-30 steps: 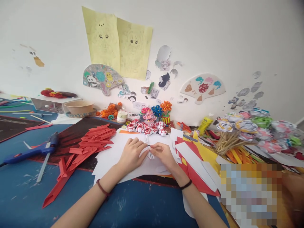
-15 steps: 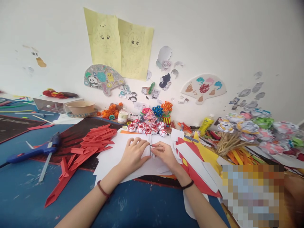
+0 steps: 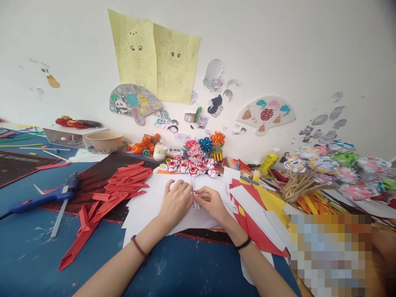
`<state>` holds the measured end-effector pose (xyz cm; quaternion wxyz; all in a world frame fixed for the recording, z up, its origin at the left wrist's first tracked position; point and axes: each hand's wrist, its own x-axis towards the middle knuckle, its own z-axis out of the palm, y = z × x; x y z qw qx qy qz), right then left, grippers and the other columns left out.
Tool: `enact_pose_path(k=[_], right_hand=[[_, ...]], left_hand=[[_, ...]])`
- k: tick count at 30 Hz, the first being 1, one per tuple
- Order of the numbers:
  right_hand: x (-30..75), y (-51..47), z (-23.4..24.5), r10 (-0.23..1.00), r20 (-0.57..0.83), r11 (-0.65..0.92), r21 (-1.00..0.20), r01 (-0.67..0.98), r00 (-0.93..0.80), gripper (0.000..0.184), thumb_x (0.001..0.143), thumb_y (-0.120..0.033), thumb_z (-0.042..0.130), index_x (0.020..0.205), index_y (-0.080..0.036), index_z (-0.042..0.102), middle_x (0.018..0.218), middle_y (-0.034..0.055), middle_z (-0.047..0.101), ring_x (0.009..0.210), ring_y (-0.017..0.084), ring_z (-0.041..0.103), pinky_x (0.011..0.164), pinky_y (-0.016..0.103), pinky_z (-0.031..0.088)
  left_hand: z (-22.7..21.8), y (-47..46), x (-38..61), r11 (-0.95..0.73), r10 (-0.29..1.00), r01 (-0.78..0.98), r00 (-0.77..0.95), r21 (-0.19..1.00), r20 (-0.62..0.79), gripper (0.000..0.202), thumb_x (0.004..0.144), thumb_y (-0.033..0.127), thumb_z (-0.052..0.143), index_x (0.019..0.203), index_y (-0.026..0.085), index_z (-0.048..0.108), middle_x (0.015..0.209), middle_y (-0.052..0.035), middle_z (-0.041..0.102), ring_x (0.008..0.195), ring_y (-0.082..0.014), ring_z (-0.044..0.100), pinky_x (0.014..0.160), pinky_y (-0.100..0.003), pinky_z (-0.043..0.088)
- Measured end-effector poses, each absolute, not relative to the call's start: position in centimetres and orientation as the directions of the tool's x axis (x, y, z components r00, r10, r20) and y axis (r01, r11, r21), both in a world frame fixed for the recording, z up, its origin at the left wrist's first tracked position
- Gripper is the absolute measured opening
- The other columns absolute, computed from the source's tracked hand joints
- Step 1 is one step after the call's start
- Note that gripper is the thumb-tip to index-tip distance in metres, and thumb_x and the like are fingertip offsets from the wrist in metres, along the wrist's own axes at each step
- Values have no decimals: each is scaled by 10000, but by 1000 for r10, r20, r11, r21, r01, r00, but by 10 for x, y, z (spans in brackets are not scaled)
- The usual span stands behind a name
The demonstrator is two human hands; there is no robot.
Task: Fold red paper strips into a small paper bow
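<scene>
My left hand and my right hand meet over a stack of white paper sheets in the middle of the blue table. Both pinch a small folded piece of white paper that stands up between the fingertips, fingers pressed together on it. A dark band sits on each wrist. Just beyond the hands lies a row of small red-and-white paper flowers.
Folded red paper strips lie left of the white sheets, with a blue glue gun farther left. Red and yellow sheets, wooden sticks and paper flowers crowd the right. A bowl and small flower pots stand by the wall.
Both hands have stayed on the folded white paper and drawn closer together around it, with small finger movements. Nothing else on the table has moved.
</scene>
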<state>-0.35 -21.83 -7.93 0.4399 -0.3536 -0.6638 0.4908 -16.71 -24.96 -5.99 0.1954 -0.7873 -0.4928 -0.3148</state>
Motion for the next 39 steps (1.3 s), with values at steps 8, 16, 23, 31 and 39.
enact_pose_path(k=[8,16,23,31,39], right_hand=[[-2,-221,-74,895,228,258,-966,29,-384,319,761,-453,689,856,-170,577,679,9,668,606,141,602,606,263,446],[17,-224,-50,820,134,199,-978,58,-557,363,807,-399,657,1066,-147,623,806,54,702,724,169,644,742,323,494],[18,-224,-56,797,312,533,-766,359,-517,247,828,-219,573,1053,-184,668,777,25,693,705,162,630,694,290,496],[14,-227,-62,713,449,701,-435,565,-538,153,872,-185,557,1002,-206,635,832,15,687,749,157,628,685,248,453],[17,-222,-67,590,535,770,-150,620,-604,200,969,-293,457,956,-187,626,861,48,693,797,169,633,717,257,411]], left_hand=[[-59,-247,-168,-469,653,883,363,-22,665,143,905,183,431,818,192,545,791,-40,631,886,-217,551,916,-436,306],[-53,-247,-181,-560,604,826,457,-60,653,245,954,213,355,811,183,552,748,-29,599,780,-182,512,842,-378,341],[-59,-245,-181,-602,585,790,535,-116,610,229,940,185,370,800,175,552,754,-40,575,778,-190,503,837,-370,361],[-59,-245,-180,-658,576,746,587,-104,568,230,946,174,357,847,167,565,778,-47,578,794,-188,509,850,-378,362],[-53,-248,-180,-693,557,713,622,-105,551,269,961,166,325,806,162,544,763,-39,568,780,-181,487,854,-372,358]])
